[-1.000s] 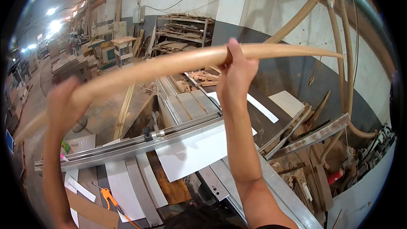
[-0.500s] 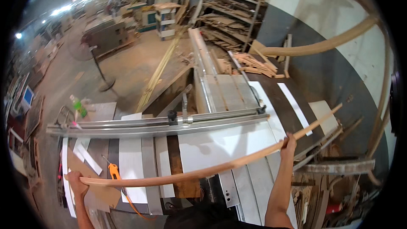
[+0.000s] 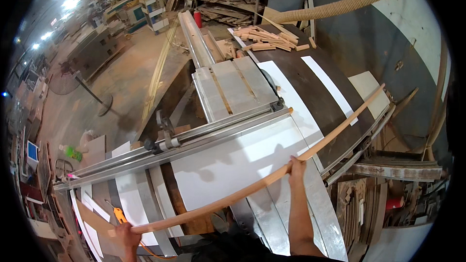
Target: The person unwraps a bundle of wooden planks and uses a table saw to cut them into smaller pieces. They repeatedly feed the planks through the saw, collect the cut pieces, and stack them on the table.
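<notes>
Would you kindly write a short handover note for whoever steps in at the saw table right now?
Left hand: gripping the near end of the long curved wooden strip, low at the table's left front corner.
Right hand: gripping the same strip near its middle, over the white panel.
The strip's far end reaches out past the table's right edge, above the dark board.
Done: strip is held low over the saw table.
Left: it is not set down; both hands carry it.

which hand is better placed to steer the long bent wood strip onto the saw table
Right, probably. The right hand grips the wood strip near its middle, over the saw table; the left hand holds its near end, off the table's edge.
</notes>
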Available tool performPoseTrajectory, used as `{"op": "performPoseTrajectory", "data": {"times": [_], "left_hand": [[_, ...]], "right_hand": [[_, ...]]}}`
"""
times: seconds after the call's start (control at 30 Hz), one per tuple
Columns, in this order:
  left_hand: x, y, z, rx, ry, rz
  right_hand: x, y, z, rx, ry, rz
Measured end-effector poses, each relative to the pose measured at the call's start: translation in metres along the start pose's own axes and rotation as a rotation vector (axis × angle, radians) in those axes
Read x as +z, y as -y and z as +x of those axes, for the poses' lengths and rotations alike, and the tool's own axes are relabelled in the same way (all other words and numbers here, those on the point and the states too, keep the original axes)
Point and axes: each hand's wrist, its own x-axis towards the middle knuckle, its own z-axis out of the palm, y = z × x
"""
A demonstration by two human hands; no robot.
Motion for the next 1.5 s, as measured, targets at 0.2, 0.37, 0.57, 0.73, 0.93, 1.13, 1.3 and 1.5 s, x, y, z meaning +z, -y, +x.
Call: {"op": "performPoseTrajectory", "data": {"times": [0.2,0.37,0.57,0.73,0.93,1.13,1.3,1.5], "left_hand": [[0.063,-0.167,0.056,0.058,0.203,-0.214],[0.108,-0.317,0.131,0.228,0.404,-0.439],[0.118,-0.404,0.184,0.312,0.415,-0.553],[0.106,-0.360,0.244,0.242,-0.090,-0.566],[0.101,-0.248,0.351,-0.204,-0.373,-0.534],[0.092,-0.269,0.336,-0.344,-0.199,-1.049],[0.074,-0.274,0.256,-0.399,-0.231,-0.961],[0.112,-0.271,0.168,-0.538,-0.063,-0.924]], "right_hand": [[0.058,-0.004,-0.061,0.019,0.088,-0.288],[0.068,-0.008,-0.060,0.001,0.177,-0.428],[0.094,-0.012,-0.021,-0.151,0.308,-0.669],[0.114,0.021,-0.014,-0.116,0.358,-0.868],[0.122,-0.020,0.019,-0.391,0.405,-0.995],[0.142,-0.009,0.001,-0.406,0.437,-1.030],[0.156,-0.012,-0.012,-0.438,0.473,-1.051],[0.178,-0.027,-0.029,-0.419,0.569,-1.042]]}}
